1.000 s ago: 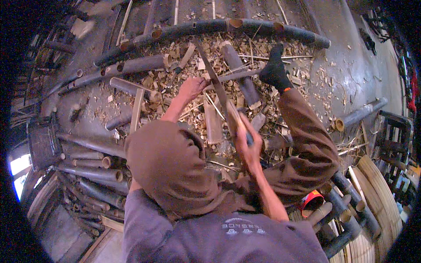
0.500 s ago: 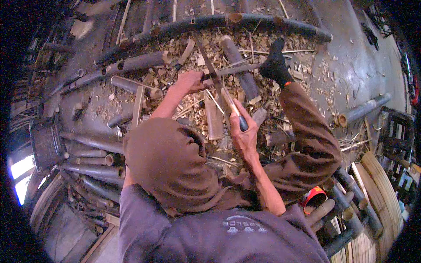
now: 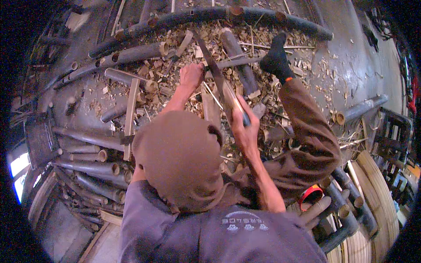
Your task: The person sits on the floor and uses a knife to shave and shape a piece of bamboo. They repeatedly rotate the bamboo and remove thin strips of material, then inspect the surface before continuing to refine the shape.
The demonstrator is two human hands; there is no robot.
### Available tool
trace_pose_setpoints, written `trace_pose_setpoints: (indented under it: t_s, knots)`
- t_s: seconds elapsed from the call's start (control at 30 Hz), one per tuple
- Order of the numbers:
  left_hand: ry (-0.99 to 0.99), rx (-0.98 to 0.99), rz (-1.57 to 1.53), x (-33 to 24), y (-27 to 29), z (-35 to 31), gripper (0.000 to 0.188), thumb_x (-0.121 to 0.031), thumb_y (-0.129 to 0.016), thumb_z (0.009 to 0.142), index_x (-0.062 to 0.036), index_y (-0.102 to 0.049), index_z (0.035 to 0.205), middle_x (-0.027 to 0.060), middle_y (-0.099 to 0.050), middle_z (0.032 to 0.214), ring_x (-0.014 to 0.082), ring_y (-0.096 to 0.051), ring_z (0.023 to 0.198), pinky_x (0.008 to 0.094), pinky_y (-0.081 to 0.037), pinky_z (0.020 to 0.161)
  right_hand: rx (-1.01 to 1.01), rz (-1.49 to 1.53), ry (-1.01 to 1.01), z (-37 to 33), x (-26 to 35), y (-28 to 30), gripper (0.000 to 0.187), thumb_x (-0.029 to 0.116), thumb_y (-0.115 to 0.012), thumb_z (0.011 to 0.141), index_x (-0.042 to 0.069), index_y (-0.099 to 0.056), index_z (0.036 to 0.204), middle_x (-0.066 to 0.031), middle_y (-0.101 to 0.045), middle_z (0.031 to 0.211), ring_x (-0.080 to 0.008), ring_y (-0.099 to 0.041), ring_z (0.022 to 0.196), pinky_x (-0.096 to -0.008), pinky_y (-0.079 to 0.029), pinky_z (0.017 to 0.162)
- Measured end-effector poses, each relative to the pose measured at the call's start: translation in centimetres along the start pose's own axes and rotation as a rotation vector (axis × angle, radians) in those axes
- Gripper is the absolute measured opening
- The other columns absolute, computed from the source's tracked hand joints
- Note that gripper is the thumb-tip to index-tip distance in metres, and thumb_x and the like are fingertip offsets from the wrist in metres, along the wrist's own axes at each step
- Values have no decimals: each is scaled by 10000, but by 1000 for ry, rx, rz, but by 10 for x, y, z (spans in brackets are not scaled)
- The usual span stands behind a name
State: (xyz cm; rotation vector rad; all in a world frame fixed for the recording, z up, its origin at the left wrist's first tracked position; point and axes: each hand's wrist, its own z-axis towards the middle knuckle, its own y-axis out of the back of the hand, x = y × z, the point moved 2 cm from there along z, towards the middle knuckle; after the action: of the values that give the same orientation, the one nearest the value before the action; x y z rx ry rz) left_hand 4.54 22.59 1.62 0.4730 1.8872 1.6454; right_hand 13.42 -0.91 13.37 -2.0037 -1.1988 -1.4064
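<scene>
1. Presently, the right hand (image 3: pixel 246 122) is wrapped round the handle of the saw (image 3: pixel 213 68); its blade slants up and left, away from the body.
2. The left hand (image 3: pixel 191 76) is a fist, apparently curled on the near end of the stick (image 3: pixel 239 62); the fingertips are hidden.
3. The stick lies ahead of the body, across the log (image 3: pixel 230 44). Its far end meets the foot (image 3: pixel 276 59), in a dark sock. The blade crosses it just beside the left hand; depth of cut cannot be told.
4. Judgement on method: strokes should be long, straight and light, the blade square to the stick. Left knuckles sit near the teeth and would be better set further off. Foot pressure should be steady, since a round piece on a round support may roll.
5. Surface: grey floor (image 3: pixel 346 79), thickly littered with chips (image 3: pixel 304 65) around the work; footing judged loose.
6. Room: a long dark pole (image 3: pixel 210 16) spans the far side; tubes (image 3: pixel 87 166) are piled at left; a red-rimmed tub (image 3: pixel 310 191) and pale slats (image 3: pixel 377 188) stand at right. Outer edges are too dark to assess.
</scene>
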Motion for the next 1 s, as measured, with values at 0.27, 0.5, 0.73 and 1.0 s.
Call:
trace_pose_setpoints:
  t_s: [0.27,0.5,0.73,1.0]
  knots:
    - [-17,69,16,1,3,18,128,-159,-585,782,-55,-659,795,192,-648,741,365,-665,723,476,-524,608,-45,-59,112,-110,-12,47,430,217,-508,940,1,-502,1312,-166,-602,1230,-182,-598,1061,-323,-450,914]
    - [-64,53,52,-1,-11,7,132,-156,-581,779,-54,-645,833,201,-642,728,371,-657,718,478,-520,611,-72,-125,210,-36,-5,10,399,171,-523,935,8,-519,1300,-157,-587,1257,-189,-572,1117,-313,-439,942]
    - [-57,56,-3,-24,3,21,112,-116,-613,724,-53,-661,803,207,-650,740,367,-665,724,461,-525,608,-108,-208,272,-36,-15,16,394,162,-512,935,70,-519,1317,-144,-599,1244,-201,-620,1027,-322,-484,846]
    - [-40,105,60,5,-22,19,147,-173,-582,769,-54,-632,840,195,-651,739,396,-655,739,477,-514,615,-46,107,154,-136,-14,53,416,144,-517,926,-11,-498,1312,-179,-552,1298,-219,-582,1095,-312,-448,902]
